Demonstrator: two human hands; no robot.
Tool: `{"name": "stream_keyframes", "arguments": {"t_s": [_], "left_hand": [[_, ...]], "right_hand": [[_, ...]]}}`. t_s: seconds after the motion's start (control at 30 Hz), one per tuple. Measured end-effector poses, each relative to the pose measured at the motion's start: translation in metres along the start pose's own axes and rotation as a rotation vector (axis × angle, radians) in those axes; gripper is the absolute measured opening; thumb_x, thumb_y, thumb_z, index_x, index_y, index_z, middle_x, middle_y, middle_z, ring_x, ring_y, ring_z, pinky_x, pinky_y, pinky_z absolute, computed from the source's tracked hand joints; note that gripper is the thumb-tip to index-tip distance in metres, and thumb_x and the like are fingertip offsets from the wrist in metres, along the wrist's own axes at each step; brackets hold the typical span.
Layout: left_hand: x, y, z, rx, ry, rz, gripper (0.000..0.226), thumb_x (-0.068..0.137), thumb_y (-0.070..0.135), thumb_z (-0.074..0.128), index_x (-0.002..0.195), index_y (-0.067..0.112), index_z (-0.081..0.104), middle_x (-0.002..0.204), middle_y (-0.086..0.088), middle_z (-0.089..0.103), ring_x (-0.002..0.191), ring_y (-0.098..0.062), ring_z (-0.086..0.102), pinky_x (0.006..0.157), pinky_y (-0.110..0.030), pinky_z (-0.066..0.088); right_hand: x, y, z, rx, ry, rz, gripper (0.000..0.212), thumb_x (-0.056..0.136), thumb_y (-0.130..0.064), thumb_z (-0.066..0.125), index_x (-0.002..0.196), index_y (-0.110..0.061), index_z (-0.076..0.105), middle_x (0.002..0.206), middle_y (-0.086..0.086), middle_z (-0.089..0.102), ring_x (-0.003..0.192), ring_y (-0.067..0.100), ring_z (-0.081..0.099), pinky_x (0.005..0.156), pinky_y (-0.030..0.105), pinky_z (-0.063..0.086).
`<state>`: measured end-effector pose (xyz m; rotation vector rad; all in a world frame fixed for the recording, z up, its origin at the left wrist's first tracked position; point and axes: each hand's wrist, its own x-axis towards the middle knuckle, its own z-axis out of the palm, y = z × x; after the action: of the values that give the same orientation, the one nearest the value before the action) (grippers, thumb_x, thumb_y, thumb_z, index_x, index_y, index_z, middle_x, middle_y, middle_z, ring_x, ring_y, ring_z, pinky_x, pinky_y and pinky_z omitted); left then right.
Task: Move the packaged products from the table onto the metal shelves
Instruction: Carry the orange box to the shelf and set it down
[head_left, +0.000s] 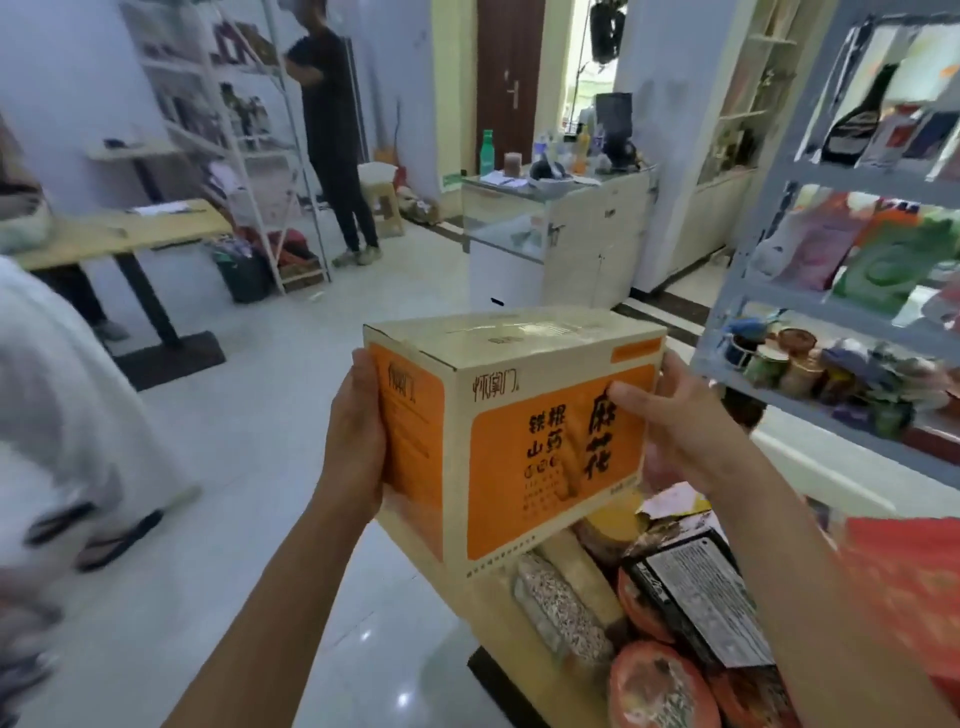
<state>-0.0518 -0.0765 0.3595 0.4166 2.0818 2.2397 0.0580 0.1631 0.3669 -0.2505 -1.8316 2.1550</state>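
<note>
Orange-and-cream cardboard box (519, 431) hangs mid-frame, its 2 ends gripped by left hand (358, 441) and right hand (691, 431), probably to steady its bulk before the grey metal shelves (810, 312) at right.

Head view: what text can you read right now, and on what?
"铁棍山药": front of the orange box.
"麻花": same front, large.
Box's brand logo and small print: unreadable.
White label on the black packet: too small.
Goods on the metal shelves: blurred.
</note>
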Motion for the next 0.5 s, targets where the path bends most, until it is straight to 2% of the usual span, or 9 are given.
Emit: {"name": "stream_keyframes", "arguments": {"t_s": [0.07,0.1,0.13,0.2,0.23,0.27,0.33,0.4,0.5], "left_hand": [[-0.006,0.004,-0.036,0.043,0.135,0.042,0.07,0.087,0.072,0.029,0.112,0.01,0.051,0.1,-0.014,0.067,0.087,-0.021,0.069,0.07,-0.029,0.058],[-0.009,0.006,-0.055,0.054,0.215,0.057,0.074,0.087,0.074,0.033,0.114,0.007,0.047,0.101,-0.016,0.066,0.089,-0.026,0.068,0.074,-0.037,0.058],[-0.013,0.01,-0.074,0.06,0.314,0.067,0.068,0.089,0.07,0.037,0.113,0.007,0.045,0.098,-0.012,0.065,0.089,-0.026,0.067,0.076,-0.04,0.057],[-0.024,0.019,-0.112,0.103,0.534,0.097,0.038,0.095,0.056,0.042,0.104,0.019,0.04,0.093,-0.002,0.058,0.086,-0.019,0.062,0.077,-0.04,0.053],[-0.031,0.023,-0.13,0.139,0.606,0.121,0.026,0.097,0.05,0.043,0.099,0.024,0.04,0.093,-0.002,0.055,0.086,-0.02,0.061,0.078,-0.041,0.051],[-0.038,0.027,-0.148,0.165,0.651,0.149,0.02,0.098,0.047,0.043,0.095,0.027,0.042,0.093,-0.004,0.055,0.086,-0.024,0.06,0.079,-0.043,0.051],[-0.053,0.04,-0.184,0.218,0.72,0.203,0.02,0.098,0.045,0.042,0.09,0.028,0.046,0.091,-0.008,0.057,0.084,-0.027,0.06,0.077,-0.048,0.051],[-0.07,0.052,-0.218,0.28,0.781,0.252,0.02,0.099,0.042,0.042,0.092,0.025,0.048,0.087,-0.006,0.058,0.077,-0.016,0.06,0.072,-0.041,0.052],[-0.096,0.071,-0.261,0.288,0.788,0.315,0.023,0.097,0.041,0.041,0.107,0.021,0.045,0.095,-0.002,0.059,0.075,-0.003,0.061,0.068,-0.024,0.052]], "right_hand": [[0.011,0.008,0.035,-0.002,-0.066,0.004,0.076,0.045,-0.034,0.094,0.111,-0.02,0.06,0.105,0.004,0.072,0.101,0.025,0.068,0.078,0.04,0.056],[0.016,0.01,0.055,-0.003,-0.099,0.006,0.074,0.047,-0.035,0.092,0.112,-0.02,0.061,0.107,0.005,0.072,0.102,0.026,0.068,0.081,0.041,0.055],[0.021,0.013,0.074,0.008,-0.135,0.014,0.077,0.046,-0.036,0.093,0.113,-0.018,0.06,0.107,0.006,0.072,0.102,0.026,0.068,0.081,0.041,0.055],[0.029,0.017,0.116,0.033,-0.207,0.039,0.078,0.048,-0.034,0.092,0.116,-0.015,0.058,0.106,0.006,0.072,0.101,0.027,0.068,0.076,0.038,0.057],[0.032,0.019,0.137,0.046,-0.25,0.046,0.074,0.052,-0.032,0.089,0.117,-0.014,0.058,0.106,0.007,0.072,0.102,0.028,0.068,0.074,0.037,0.057],[0.035,0.021,0.158,0.055,-0.3,0.049,0.076,0.051,-0.032,0.089,0.117,-0.014,0.058,0.107,0.007,0.071,0.102,0.029,0.068,0.075,0.038,0.058],[0.041,0.025,0.2,0.054,-0.397,0.065,0.094,0.036,-0.043,0.095,0.117,-0.016,0.058,0.108,0.009,0.071,0.1,0.028,0.068,0.077,0.043,0.057],[0.046,0.03,0.244,0.056,-0.484,0.059,0.102,0.027,-0.047,0.095,0.117,-0.017,0.058,0.109,0.009,0.071,0.101,0.029,0.068,0.08,0.048,0.055],[0.047,0.032,0.312,0.06,-0.614,0.041,0.109,0.028,-0.05,0.094,0.123,-0.016,0.056,0.113,0.011,0.069,0.104,0.03,0.066,0.08,0.048,0.054]]}}
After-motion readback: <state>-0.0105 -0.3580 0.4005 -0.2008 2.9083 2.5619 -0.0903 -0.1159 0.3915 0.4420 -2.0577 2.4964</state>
